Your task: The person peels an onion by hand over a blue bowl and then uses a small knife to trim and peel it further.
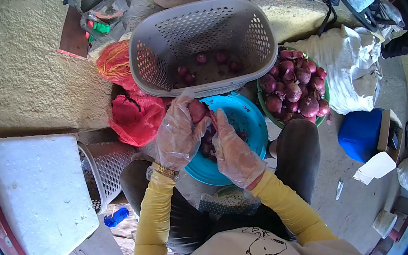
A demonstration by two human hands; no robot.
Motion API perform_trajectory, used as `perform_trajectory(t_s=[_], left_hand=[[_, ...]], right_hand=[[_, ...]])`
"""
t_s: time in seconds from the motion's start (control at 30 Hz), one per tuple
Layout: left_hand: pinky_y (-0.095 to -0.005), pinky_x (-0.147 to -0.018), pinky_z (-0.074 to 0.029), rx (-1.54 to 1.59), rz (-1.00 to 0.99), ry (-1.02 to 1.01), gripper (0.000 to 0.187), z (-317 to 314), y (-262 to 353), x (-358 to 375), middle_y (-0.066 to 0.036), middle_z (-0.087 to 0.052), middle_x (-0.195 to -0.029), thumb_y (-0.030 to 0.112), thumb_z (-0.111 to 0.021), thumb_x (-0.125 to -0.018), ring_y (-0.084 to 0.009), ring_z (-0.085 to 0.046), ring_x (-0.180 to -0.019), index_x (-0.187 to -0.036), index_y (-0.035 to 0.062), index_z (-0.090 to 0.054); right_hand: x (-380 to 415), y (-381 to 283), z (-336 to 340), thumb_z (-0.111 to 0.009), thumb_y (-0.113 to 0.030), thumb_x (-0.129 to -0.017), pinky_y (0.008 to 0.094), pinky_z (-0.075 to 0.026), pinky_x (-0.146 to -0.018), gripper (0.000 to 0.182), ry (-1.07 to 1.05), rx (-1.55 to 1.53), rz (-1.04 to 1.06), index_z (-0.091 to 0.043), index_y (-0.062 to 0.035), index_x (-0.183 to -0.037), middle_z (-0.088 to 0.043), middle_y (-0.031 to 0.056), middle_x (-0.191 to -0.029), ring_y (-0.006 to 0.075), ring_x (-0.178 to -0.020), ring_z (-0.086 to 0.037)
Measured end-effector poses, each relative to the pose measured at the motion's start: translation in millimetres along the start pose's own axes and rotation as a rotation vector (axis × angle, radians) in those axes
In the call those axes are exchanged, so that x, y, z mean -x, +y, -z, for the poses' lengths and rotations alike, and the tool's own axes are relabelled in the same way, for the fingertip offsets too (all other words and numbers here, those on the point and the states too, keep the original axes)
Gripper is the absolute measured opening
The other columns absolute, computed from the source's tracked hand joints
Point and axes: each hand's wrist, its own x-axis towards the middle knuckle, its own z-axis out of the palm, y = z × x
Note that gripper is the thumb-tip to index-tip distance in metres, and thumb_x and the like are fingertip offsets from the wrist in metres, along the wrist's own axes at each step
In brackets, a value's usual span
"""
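My left hand (174, 133), in a clear plastic glove, is closed around a red onion (197, 111) above the blue basin (252, 116). Close against the onion, my right hand (234, 149), gloved too, has its fingers pressed together. A thin, dark reddish piece shows at its fingertips, but I cannot make out what it is. Below my hands, more red onions (208, 147) and bits of skin lie in the basin. Beside it on the right, a green-rimmed basin (327, 104) is heaped with red onions (292, 92).
A grey perforated basket (196, 24) with several onions stands beyond the blue basin. Red mesh sacks (136, 115) lie left of it. A white foam lid (44, 193) and another basket (112, 169) are at left. White sacking (347, 66) and a blue container (360, 134) sit at right.
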Motion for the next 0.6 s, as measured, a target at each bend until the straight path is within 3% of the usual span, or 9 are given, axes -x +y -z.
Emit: perform_trajectory(t_s=[0.07,0.23,0.33,0.4,0.53,0.6], left_hand=[[-0.0471,-0.093,-0.052,0.023,0.016,0.003,0.063,-4.8,0.1,0.8,-0.023,-0.06,-0.124,0.02,-0.077,-0.089,-0.0438,-0.061,-0.112,-0.14,0.0012,-0.046],[-0.0421,-0.095,-0.053,-0.019,-0.03,-0.002,0.062,-6.4,-2.8,3.6,-0.02,-0.063,-0.125,0.016,-0.077,-0.09,-0.0385,-0.065,-0.115,-0.142,0.004,-0.046],[-0.0422,-0.096,-0.053,-0.033,-0.051,0.012,0.065,-6.1,-1.5,4.8,-0.021,-0.062,-0.128,0.015,-0.078,-0.089,-0.039,-0.065,-0.116,-0.143,0.0032,-0.045],[-0.0423,-0.096,-0.053,-0.027,-0.034,-0.004,0.066,-8.5,0.4,6.5,-0.021,-0.061,-0.13,0.015,-0.078,-0.088,-0.0394,-0.064,-0.117,-0.144,0.0028,-0.045],[-0.0446,-0.093,-0.053,-0.031,-0.054,0.004,0.064,-8.0,-1.9,6.6,-0.021,-0.061,-0.126,0.017,-0.079,-0.087,-0.0413,-0.064,-0.112,-0.14,0.0022,-0.046],[-0.0469,-0.09,-0.053,-0.051,-0.055,0.002,0.061,-7.2,-5.1,9.1,-0.022,-0.061,-0.122,0.019,-0.078,-0.086,-0.0427,-0.063,-0.107,-0.136,0.0016,-0.048]], right_hand=[[-1.6,-0.9,-1.0,-0.047,0.008,-0.095,0.0345,-0.035,-0.12,0.072,0.014,0.028,0.006,-0.016,0.0096,-0.16,-0.039,0.0284,-0.156,0.0356,-0.142,-0.045],[-2.4,-2.4,0.9,-0.046,0.01,-0.094,0.0334,-0.036,-0.118,0.072,0.095,0.186,0.11,-0.017,0.0088,-0.161,-0.04,0.0279,-0.155,0.034,-0.141,-0.047],[-0.3,-5.9,7.0,-0.046,0.009,-0.095,0.0344,-0.034,-0.12,0.072,-0.099,-0.082,-0.053,-0.016,0.0095,-0.16,-0.039,0.0284,-0.156,0.0347,-0.143,-0.045],[-1.4,1.9,-3.3,-0.046,0.007,-0.096,0.0349,-0.033,-0.121,0.071,0.035,0.16,0.06,-0.016,0.0099,-0.16,-0.038,0.0284,-0.157,0.0348,-0.144,-0.044],[-0.3,2.2,-2.4,-0.046,0.006,-0.096,0.0353,-0.033,-0.121,0.071,0.047,0.125,0.069,-0.016,0.0102,-0.16,-0.038,0.0284,-0.157,0.0358,-0.144,-0.044],[4.2,-2.8,4.3,-0.048,0.005,-0.096,0.0321,-0.036,-0.118,0.069,-0.076,0.005,-0.044,-0.019,0.0124,-0.158,-0.052,0.0238,-0.142,0.0305,-0.134,-0.051]])
